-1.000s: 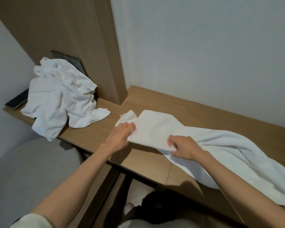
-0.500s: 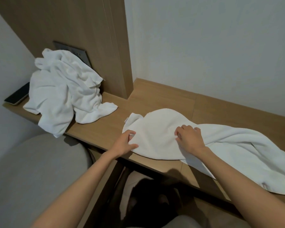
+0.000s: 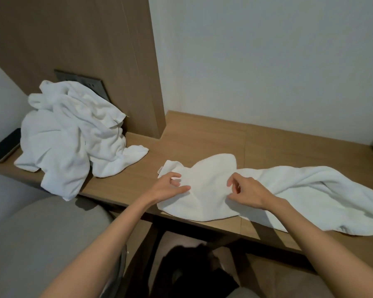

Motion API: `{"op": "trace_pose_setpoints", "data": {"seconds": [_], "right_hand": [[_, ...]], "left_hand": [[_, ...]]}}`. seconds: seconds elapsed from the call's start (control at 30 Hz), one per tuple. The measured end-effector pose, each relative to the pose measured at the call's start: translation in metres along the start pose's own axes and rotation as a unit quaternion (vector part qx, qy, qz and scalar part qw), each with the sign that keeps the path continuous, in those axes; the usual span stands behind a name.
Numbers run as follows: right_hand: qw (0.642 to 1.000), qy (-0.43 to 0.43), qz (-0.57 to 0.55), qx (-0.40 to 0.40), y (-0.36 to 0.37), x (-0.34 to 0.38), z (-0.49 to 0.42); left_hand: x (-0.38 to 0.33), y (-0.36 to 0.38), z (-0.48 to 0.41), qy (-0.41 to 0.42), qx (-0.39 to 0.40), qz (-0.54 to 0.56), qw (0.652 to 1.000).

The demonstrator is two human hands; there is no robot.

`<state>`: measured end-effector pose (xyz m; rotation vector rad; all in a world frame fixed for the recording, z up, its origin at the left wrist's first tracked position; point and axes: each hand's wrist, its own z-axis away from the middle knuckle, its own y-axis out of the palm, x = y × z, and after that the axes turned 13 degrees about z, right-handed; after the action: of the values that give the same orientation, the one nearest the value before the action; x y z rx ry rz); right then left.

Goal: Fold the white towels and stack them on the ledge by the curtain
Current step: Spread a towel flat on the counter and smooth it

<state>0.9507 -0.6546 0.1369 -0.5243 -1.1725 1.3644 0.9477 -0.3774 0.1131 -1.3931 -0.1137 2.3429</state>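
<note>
Right of the crumpled pile, the long towel lies on the ledge. Left hand and right hand curl over its end; whether they pinch, I cannot tell. It seems soft and light: grip the corners.

I count two hands, my left hand and right hand, and one long white towel. One crumpled white heap; how many towels it holds I cannot tell. One phone, one socket panel
</note>
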Motion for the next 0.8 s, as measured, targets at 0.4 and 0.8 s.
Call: {"op": "trace_pose_setpoints", "data": {"seconds": [0.4, 0.8], "right_hand": [[0.987, 0.149, 0.008, 0.055, 0.003, -0.023, -0.034], [0.992, 0.117, 0.023, -0.044, -0.043, -0.048, -0.048]], "left_hand": [[-0.032, 0.043, -0.044, 0.021, -0.022, 0.080, 0.996], [-0.052, 0.010, -0.055, 0.154, -0.105, 0.080, 0.979]]}}
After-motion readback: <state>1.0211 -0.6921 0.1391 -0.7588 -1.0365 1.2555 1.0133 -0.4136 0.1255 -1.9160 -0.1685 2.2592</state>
